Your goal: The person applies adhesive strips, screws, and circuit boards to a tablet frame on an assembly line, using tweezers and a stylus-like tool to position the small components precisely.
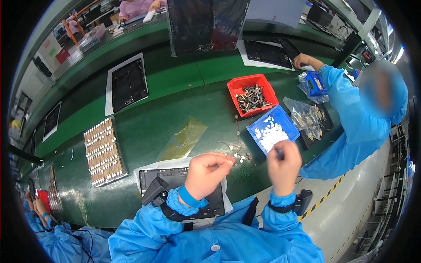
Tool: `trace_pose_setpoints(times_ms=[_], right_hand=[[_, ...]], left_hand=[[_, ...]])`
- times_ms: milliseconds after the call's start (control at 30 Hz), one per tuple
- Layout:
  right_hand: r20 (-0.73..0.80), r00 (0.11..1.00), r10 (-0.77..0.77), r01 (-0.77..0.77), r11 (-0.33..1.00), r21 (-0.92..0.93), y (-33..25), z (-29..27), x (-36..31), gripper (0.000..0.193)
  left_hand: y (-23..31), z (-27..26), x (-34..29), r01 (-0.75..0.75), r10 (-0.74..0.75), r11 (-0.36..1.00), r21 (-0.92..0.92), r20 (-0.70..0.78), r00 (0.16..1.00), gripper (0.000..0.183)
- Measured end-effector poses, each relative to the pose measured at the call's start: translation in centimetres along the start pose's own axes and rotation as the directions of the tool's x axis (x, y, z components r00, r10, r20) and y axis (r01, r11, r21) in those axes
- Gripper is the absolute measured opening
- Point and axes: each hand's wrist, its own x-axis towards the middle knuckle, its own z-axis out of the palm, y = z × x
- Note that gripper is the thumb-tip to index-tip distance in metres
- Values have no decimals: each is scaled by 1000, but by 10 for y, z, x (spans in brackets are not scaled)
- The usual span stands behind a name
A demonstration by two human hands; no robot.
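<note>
My left hand point(205, 174) is closed in a pinch above a flat black panel point(173, 176) with a white sheet under it. What sits at its fingertips is too small to name. My right hand point(284, 165) is over the near edge of a blue bin point(291, 132) of small white pieces point(271, 134). Its fingers are curled around something dark that I cannot make out, partly blurred. Between the hands and the bins, several small round parts with thin leads point(239, 156) lie loose on the green bench point(144, 127).
A red bin point(231, 85) of small metal parts adjoins the blue one. At left lies a tray point(115, 151) with rows of white-tipped brown parts. Yellowish film point(184, 139) lies mid-bench. Black panels point(128, 85) line the far strip. A co-worker's arm point(340, 90) reaches in at right.
</note>
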Motion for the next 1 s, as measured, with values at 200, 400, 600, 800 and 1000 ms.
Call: trace_pose_setpoints(times_ms=[200,400,600,800,1000], right_hand=[[137,983,-120,71,945,318,-16,2,-13,25],[248,940,-234,80,858,508,-47,22,-43,17],[588,803,-99,-252,838,485,-38,23,-78,6],[795,606,-46,-334,892,306,-46,20,-132,7],[829,556,-62,-199,958,205,-55,31,-145,11]], left_hand=[[4,-6,-6,180,-189,962,-205,-23,982,9],[5,-18,-29,129,-124,974,-189,38,992,10],[12,-75,-35,-266,235,803,534,127,964,18],[-19,-138,-33,-290,366,198,936,204,908,29],[-35,-145,-36,-257,371,169,952,180,911,33]])
